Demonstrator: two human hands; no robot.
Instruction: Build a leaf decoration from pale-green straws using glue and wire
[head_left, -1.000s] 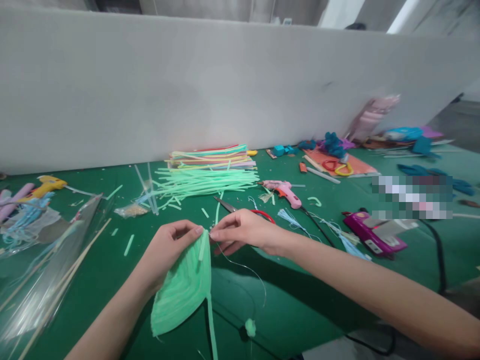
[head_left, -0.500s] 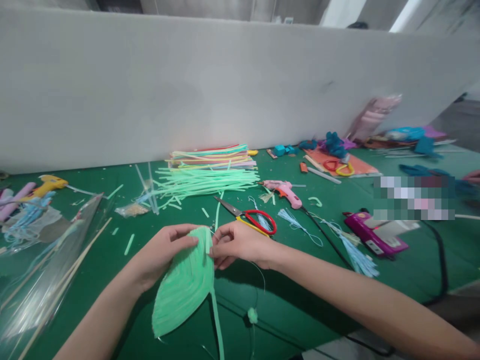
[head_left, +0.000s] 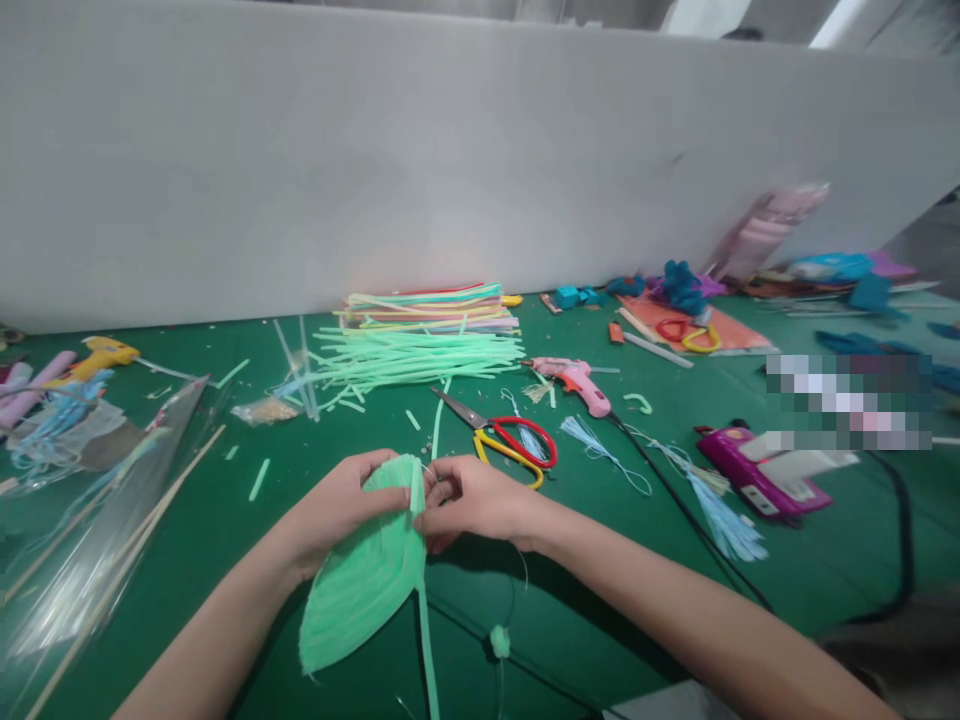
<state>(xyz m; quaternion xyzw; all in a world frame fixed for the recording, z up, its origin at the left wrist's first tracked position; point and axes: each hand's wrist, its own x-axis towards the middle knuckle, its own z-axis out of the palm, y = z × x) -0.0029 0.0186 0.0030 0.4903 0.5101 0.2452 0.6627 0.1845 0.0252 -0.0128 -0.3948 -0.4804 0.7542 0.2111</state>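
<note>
A large mint-green leaf shape (head_left: 367, 590), built up from rows of fuzzy pipe cleaner, hangs tilted between my hands. My left hand (head_left: 352, 500) grips its upper left side, thumb on the front face. The fingers of my right hand (head_left: 457, 505) pinch the leaf's upper right edge, close to my left thumb. From the leaf's lower right a green stem (head_left: 428, 650) runs down. Thin clear thread loops near my right hand, and a small green fuzzy ball (head_left: 499, 641) hangs on a thread below it. Scissors (head_left: 510, 440) with red and yellow handles lie just beyond my right hand.
Green pipe cleaners (head_left: 420, 358) lie piled by the grey partition (head_left: 450, 150). A pink glue gun (head_left: 574, 380), blue tassels (head_left: 724, 515) and a purple device (head_left: 757, 470) with a cable lie right. Leftward are a yellow glue gun (head_left: 105, 358), clear plastic and sticks.
My left thumb has slid right along the leaf, closer to my right fingertips. The view has shifted slightly, with the table items a little further right. Both hands keep hold of the leaf.
</note>
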